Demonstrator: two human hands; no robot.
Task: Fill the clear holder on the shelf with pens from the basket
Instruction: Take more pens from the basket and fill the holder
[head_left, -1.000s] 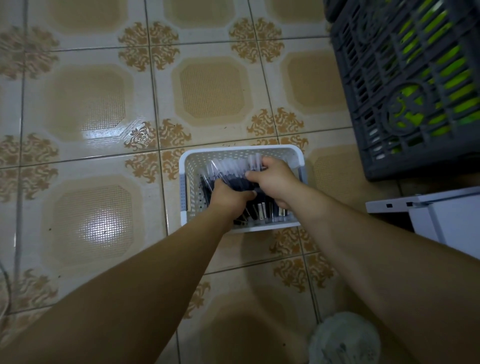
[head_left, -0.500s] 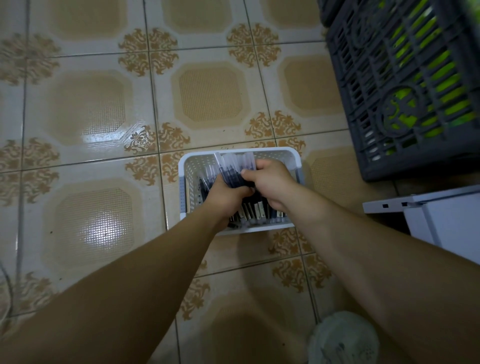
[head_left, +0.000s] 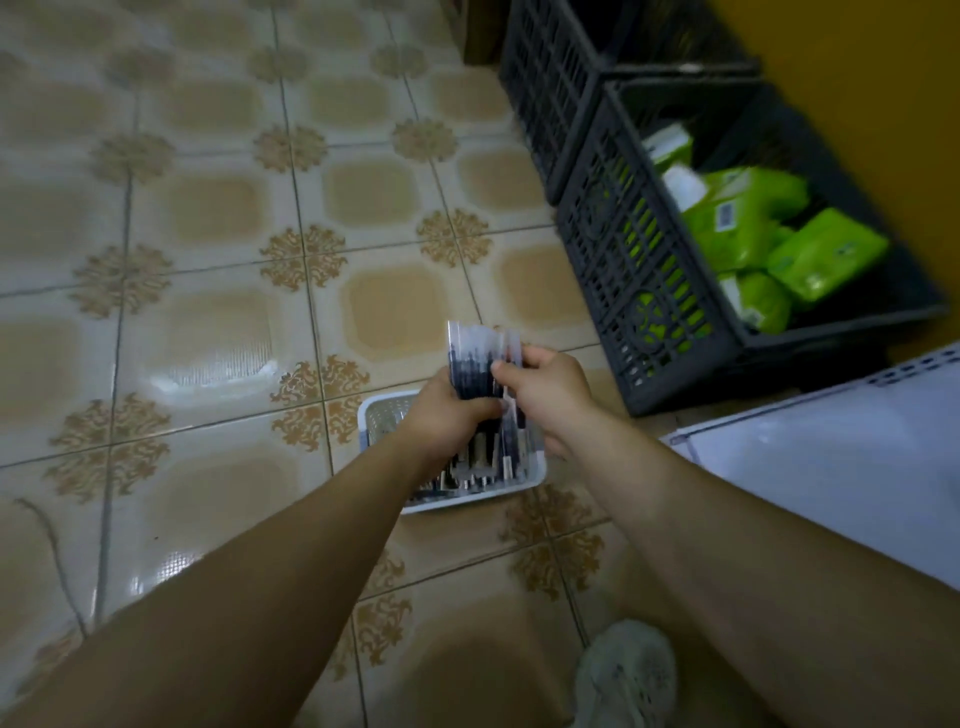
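Raised since a second ago off the tiled floor and above the white basket, left hand grips a bundle of pens in curled fingers, right hand pinching the bundle's upper part between thumb and fingers.

No writing is legible; the small printed label on a green packet is too blurred
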